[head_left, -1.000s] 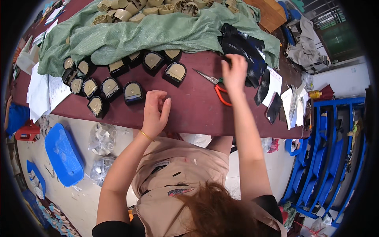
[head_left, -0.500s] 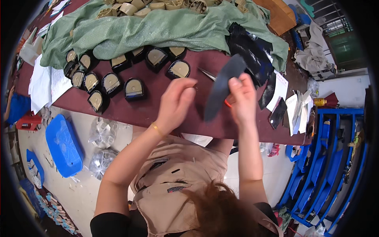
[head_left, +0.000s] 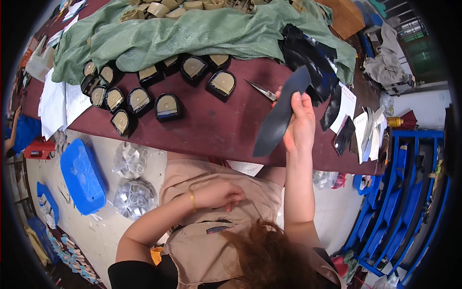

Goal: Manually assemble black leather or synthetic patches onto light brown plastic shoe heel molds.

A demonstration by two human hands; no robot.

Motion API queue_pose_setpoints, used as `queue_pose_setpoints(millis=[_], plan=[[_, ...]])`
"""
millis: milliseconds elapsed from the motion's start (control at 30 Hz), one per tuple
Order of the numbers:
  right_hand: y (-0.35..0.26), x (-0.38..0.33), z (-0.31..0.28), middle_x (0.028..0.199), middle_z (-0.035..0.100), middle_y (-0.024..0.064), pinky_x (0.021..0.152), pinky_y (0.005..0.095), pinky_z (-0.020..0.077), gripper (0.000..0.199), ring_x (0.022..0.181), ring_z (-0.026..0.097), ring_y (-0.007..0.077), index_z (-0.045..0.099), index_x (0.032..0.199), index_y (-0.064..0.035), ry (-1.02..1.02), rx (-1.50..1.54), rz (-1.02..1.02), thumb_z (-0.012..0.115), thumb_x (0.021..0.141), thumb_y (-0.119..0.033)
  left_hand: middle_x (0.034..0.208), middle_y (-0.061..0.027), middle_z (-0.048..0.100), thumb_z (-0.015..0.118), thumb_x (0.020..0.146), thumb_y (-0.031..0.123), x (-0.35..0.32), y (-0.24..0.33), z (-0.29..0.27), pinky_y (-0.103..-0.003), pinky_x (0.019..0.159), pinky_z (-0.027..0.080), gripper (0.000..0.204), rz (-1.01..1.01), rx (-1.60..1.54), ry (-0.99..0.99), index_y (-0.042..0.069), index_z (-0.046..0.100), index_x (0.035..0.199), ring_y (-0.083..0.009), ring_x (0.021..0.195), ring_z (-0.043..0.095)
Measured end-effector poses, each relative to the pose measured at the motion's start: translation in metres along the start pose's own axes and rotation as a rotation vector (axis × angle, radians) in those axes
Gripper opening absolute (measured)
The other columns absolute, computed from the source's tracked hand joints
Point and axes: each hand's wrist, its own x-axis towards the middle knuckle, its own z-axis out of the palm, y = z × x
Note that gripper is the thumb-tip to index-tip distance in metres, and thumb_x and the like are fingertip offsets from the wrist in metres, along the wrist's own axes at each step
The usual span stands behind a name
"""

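Note:
My right hand (head_left: pixel 299 120) pinches a long, curved strip of thin black leather-like material (head_left: pixel 280 115) between thumb and fingers, above the table's front edge. Behind the strip lies a pair of scissors (head_left: pixel 261 90), blades pointing up-left. Its red handle is mostly hidden, and I cannot tell whether my fingers touch it. My left hand (head_left: pixel 219 194) is over the beige apron (head_left: pixel 260 192) at my lap, fingers curled in; the palm is hidden. Left of the scissors stand several black-covered shoe heels (head_left: pixel 167 107) with tan D-shaped faces.
Green woven sheeting (head_left: pixel 168 41) lies across the maroon table (head_left: pixel 211 137), with bare tan heels (head_left: pixel 192 5) on it. Black scraps (head_left: pixel 308 55), papers (head_left: pixel 363 137) and a phone (head_left: pixel 343 136) lie at right. A blue basket (head_left: pixel 83 176) is on the floor; a blue rack (head_left: pixel 394 192) stands right.
My left hand has dropped from above the table to my lap. The black strip has turned its broad face more into view in my right hand, which has risen and opened its palm slightly.

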Motion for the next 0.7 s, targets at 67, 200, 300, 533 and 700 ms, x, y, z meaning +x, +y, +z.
queue_pose_setpoints(millis=[67, 200, 300, 533, 700], plan=[[0.001, -0.009, 0.004, 0.098, 0.065, 0.0134, 0.068, 0.0294, 0.0549, 0.016, 0.081, 0.064, 0.0184, 0.053, 0.106, -0.0047, -0.047, -0.034, 0.082, 0.054, 0.096, -0.018, 0.080, -0.0056, 0.063, 0.049, 0.098, 0.021, -0.008, 0.004, -0.014, -0.029, 0.067, 0.050, 0.025, 0.273, 0.225, 0.226, 0.002, 0.060, 0.111, -0.0140, 0.072, 0.063], [0.024, -0.021, 0.014, 0.095, 0.066, 0.0113, 0.065, 0.0293, 0.0549, 0.014, 0.079, 0.065, 0.0175, 0.054, 0.105, -0.0052, -0.153, -0.125, 0.217, 0.055, 0.095, -0.016, 0.106, -0.0053, 0.061, 0.054, 0.097, 0.021, 0.019, 0.066, -0.052, -0.029, 0.086, 0.047, 0.038, 0.383, -0.301, 0.676, -0.001, 0.049, 0.127, -0.0120, 0.098, 0.056], [0.038, -0.026, 0.024, 0.094, 0.066, 0.0068, 0.073, 0.0233, 0.0496, 0.021, 0.079, 0.062, 0.0103, 0.055, 0.109, -0.0013, -0.100, -0.256, 0.046, 0.061, 0.092, -0.013, 0.109, -0.0061, 0.060, 0.054, 0.096, 0.029, 0.039, 0.072, -0.034, -0.029, 0.087, 0.045, 0.040, 0.260, -0.271, 0.424, -0.002, 0.051, 0.121, -0.0120, 0.099, 0.053], [0.015, -0.068, 0.016, 0.111, 0.061, 0.0097, 0.080, 0.0290, 0.0489, 0.059, 0.098, 0.059, 0.0177, 0.053, 0.124, -0.0032, -0.431, -0.955, -0.197, 0.076, 0.070, -0.001, 0.128, -0.0145, 0.055, 0.036, 0.102, 0.039, 0.029, 0.067, -0.022, -0.033, 0.092, 0.047, 0.051, 0.323, -0.991, 0.427, -0.001, 0.043, 0.133, -0.0200, 0.114, 0.056], [0.016, -0.055, -0.045, 0.099, 0.065, 0.0130, 0.064, 0.0274, 0.0526, 0.018, 0.072, 0.062, 0.0128, 0.053, 0.107, -0.0026, 0.089, -0.180, 0.002, 0.046, 0.099, -0.018, 0.134, -0.0174, 0.050, 0.037, 0.101, 0.039, 0.017, 0.075, -0.014, -0.039, 0.102, 0.041, 0.056, 0.284, -0.880, 0.379, -0.004, 0.037, 0.137, -0.0258, 0.124, 0.049]])
